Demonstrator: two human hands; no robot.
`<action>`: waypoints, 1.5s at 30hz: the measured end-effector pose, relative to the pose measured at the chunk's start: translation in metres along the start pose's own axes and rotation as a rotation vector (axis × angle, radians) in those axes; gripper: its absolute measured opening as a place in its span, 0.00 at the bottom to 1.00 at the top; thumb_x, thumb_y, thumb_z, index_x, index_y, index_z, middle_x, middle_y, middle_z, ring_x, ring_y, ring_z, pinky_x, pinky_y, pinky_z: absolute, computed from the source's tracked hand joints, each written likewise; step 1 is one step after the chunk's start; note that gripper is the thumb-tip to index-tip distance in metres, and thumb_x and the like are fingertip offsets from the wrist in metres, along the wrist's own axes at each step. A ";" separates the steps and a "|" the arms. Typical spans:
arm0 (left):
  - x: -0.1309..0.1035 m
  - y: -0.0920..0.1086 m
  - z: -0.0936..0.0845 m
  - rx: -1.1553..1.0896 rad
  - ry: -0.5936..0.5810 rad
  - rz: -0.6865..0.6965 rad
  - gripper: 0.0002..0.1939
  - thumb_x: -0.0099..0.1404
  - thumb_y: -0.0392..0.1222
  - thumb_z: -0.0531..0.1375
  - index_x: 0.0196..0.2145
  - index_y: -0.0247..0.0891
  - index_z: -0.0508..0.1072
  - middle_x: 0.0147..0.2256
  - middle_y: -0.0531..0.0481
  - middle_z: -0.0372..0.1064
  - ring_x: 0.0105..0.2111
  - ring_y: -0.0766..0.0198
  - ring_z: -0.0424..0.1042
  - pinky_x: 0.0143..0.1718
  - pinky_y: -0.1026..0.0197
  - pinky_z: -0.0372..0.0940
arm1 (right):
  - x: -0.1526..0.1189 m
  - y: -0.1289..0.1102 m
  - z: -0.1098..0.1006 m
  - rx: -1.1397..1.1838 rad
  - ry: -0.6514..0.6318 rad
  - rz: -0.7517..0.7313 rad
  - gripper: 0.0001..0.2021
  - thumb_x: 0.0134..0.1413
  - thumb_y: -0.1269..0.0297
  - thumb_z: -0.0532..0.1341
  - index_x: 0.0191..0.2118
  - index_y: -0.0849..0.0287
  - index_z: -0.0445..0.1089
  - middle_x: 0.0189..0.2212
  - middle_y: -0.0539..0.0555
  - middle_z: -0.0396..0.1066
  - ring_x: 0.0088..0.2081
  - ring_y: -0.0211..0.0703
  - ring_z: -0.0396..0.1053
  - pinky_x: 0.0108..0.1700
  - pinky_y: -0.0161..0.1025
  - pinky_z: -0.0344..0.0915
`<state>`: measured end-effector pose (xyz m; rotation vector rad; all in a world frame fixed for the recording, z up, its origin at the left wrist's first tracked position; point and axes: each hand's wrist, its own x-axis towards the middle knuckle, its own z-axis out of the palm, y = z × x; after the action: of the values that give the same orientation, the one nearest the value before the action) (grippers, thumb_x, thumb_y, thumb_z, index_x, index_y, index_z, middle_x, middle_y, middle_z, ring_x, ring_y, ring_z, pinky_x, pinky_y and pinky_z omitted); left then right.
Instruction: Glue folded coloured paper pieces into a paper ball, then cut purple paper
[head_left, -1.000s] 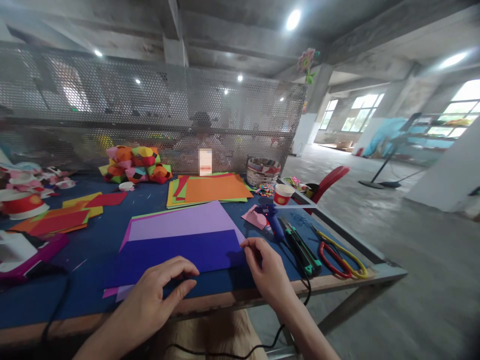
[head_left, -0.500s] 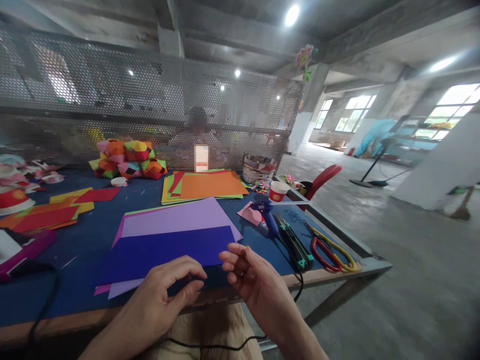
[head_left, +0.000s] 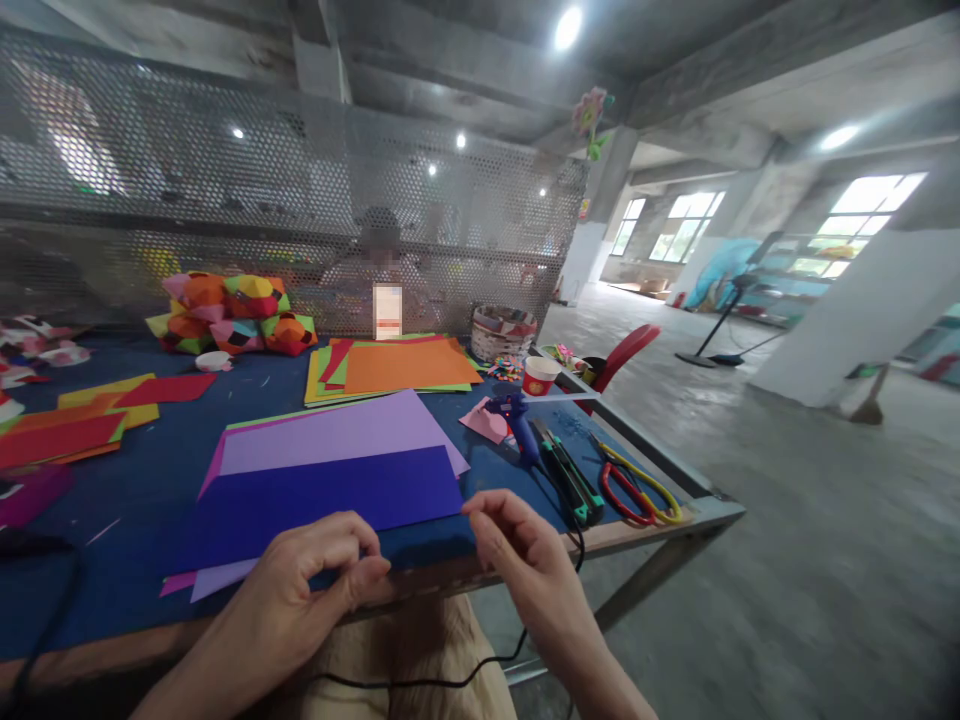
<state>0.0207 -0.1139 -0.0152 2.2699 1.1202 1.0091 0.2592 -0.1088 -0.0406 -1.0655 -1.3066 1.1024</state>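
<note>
A dark blue paper sheet [head_left: 322, 500] lies over lilac paper [head_left: 330, 435] on the table in front of me. At its near right corner, the bent fingers of my right hand [head_left: 529, 560] close on the edge; the tips partly hide the contact. My left hand [head_left: 319, 570] rests by the sheet's near edge, thumb and index finger apart, nothing between them. Just beyond my right hand lie a blue glue gun [head_left: 521, 430], a green-and-black utility knife [head_left: 570, 475] and scissors [head_left: 637, 490] with red and yellow handles.
Orange and green paper [head_left: 405, 365] is stacked farther back, beside a woven basket [head_left: 502, 335] and a paper cup [head_left: 540, 377]. Colourful folded paper shapes [head_left: 232, 310] stand at the back left. A black cord [head_left: 435, 682] hangs over my lap. Behind the mesh screen [head_left: 262, 180] sits a person.
My right hand has moved right along the blue sheet to its corner, and its spread fingers have curled in. The left hand has barely moved. The view has turned slightly right.
</note>
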 end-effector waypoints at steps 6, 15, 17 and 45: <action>0.008 -0.012 -0.006 0.041 0.107 -0.066 0.13 0.71 0.50 0.59 0.33 0.43 0.77 0.33 0.52 0.78 0.33 0.63 0.77 0.37 0.66 0.70 | 0.027 -0.002 -0.070 -0.834 0.402 -0.348 0.13 0.64 0.58 0.58 0.49 0.56 0.73 0.45 0.60 0.72 0.47 0.53 0.71 0.51 0.49 0.68; 0.086 -0.012 0.015 0.387 -0.207 -0.149 0.16 0.65 0.49 0.63 0.47 0.40 0.78 0.50 0.41 0.79 0.52 0.49 0.77 0.56 0.49 0.69 | 0.068 0.001 -0.105 -1.357 0.291 0.079 0.21 0.65 0.62 0.62 0.59 0.65 0.70 0.50 0.69 0.73 0.48 0.60 0.76 0.46 0.46 0.67; 0.099 -0.014 0.019 0.473 -0.312 -0.177 0.28 0.61 0.52 0.67 0.55 0.38 0.75 0.57 0.37 0.74 0.59 0.44 0.72 0.60 0.47 0.66 | 0.069 -0.001 -0.110 -1.325 0.270 0.088 0.21 0.63 0.63 0.63 0.59 0.65 0.70 0.48 0.68 0.75 0.48 0.59 0.77 0.47 0.46 0.67; 0.126 -0.039 0.020 0.510 -0.495 -0.277 0.54 0.42 0.62 0.72 0.63 0.32 0.68 0.61 0.29 0.66 0.63 0.33 0.64 0.63 0.38 0.61 | -0.059 0.017 -0.101 -0.798 0.103 -0.240 0.17 0.68 0.62 0.59 0.60 0.50 0.71 0.49 0.57 0.75 0.45 0.44 0.79 0.44 0.36 0.76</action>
<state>0.0677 0.0096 0.0005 2.4365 1.5176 0.0331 0.3622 -0.1608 -0.0675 -1.4561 -1.7875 0.3175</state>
